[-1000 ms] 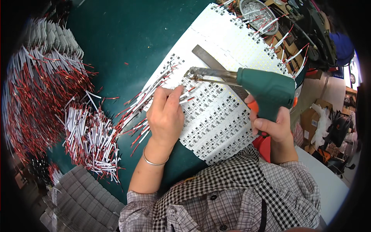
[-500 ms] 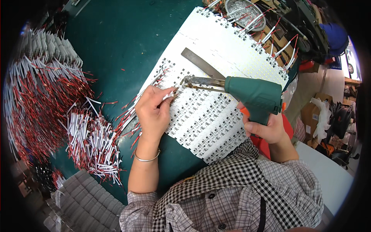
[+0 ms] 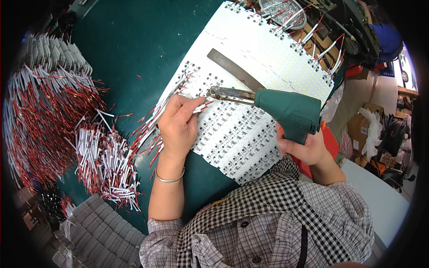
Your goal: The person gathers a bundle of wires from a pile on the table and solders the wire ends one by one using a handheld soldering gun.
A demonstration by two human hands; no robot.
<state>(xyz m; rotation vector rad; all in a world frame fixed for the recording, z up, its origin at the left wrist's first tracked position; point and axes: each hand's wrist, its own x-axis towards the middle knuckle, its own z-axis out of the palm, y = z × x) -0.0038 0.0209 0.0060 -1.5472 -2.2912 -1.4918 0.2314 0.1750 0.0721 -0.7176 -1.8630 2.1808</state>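
Note:
My right hand (image 3: 308,149) is wrapped round the handle of a green soldering gun (image 3: 288,106). The gun's metal tip points left, close to the fingertips of my left hand (image 3: 178,121). Between thumb and fingers, that hand pinches a short white-sleeved wire (image 3: 202,107) with red ends, over the left edge of white circuit boards (image 3: 250,33). Rows of small black parts and pads cover the boards. Whether tip and wire touch is too small to tell. Several red-and-white wires (image 3: 154,117) lie along the boards' left edge, partly under my left hand.
A dark flat metal strip (image 3: 234,69) lies across the boards. Left of them are a loose heap of wires (image 3: 107,165) and a big stack of wired pieces (image 3: 49,107). A metal bowl (image 3: 286,15) stands at the far right, and wires stick out along the boards' far edge.
The soldering gun and my right hand have shifted slightly left. The boards have slid a little left and away. My left hand still pinches the wire, with its fingers moved slightly.

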